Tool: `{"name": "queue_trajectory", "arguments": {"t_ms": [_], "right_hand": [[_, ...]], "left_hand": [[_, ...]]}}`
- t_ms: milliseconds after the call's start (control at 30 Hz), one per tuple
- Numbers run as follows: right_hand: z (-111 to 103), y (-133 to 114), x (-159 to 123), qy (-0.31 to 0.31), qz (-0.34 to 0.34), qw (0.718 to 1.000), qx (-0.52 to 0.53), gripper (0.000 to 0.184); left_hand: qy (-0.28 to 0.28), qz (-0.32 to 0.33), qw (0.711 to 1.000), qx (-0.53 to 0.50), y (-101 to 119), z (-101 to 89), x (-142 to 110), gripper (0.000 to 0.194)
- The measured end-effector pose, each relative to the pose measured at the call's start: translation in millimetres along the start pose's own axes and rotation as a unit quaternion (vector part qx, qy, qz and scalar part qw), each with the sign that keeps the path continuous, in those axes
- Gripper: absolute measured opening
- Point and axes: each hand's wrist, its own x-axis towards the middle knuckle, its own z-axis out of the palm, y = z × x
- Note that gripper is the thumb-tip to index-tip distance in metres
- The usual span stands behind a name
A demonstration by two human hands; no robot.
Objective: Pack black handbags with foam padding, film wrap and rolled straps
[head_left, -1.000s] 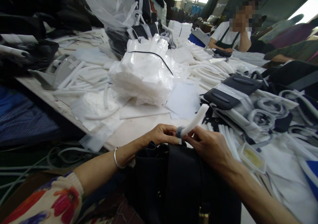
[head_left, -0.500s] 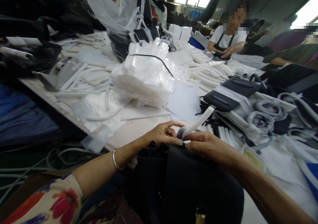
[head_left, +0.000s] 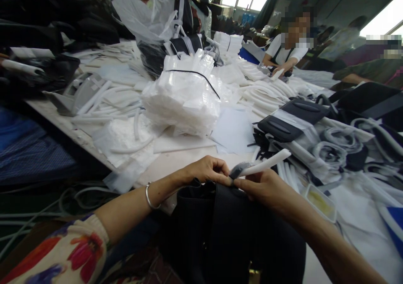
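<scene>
A black bag (head_left: 233, 229) with a gold-coloured clasp (head_left: 254, 272) stands upright close to my body, below both hands. From its top edge rises a dark handle (head_left: 240, 167) under clear wrap, and a white foam strip (head_left: 271, 161) runs on from it, pointing up and right. My left hand (head_left: 211, 170) is closed, thumb and forefinger pinching the handle near its base. Right beside it, my right hand (head_left: 262, 186) is closed on the same handle, with the foam strip passing over its fingers. What lies between the fingertips is partly hidden.
Ahead on the table sits a banded stack of white plastic sheets (head_left: 182, 97). Black padded pieces (head_left: 289, 118) and coiled grey strips lie to the right, near a small clear box (head_left: 321, 203). White foam tubes (head_left: 110, 101) lie at left. A co-worker (head_left: 286, 51) handles something across the table.
The foam strip has swung down to the right, showing more of the dark handle. My left fingers have drawn together into a tighter pinch. The co-worker leans forward with a white piece.
</scene>
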Motion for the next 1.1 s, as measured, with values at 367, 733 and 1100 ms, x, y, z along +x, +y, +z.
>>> {"name": "queue_trajectory", "arguments": {"t_ms": [367,733,1100], "right_hand": [[9,7,12,-0.035,-0.027,0.997,0.066,0.030],[18,3,4,0.012,-0.034,0.996,0.083,0.021],[17,9,5,0.029,-0.033,0.998,0.055,0.028]], "left_hand": [[-0.079,0.028,0.978,0.191,20,-16.5,6,0.041],[-0.128,0.085,0.940,0.306,22,-22.5,17,0.036],[-0.186,0.059,0.977,0.087,23,-39.7,0,0.024]]}}
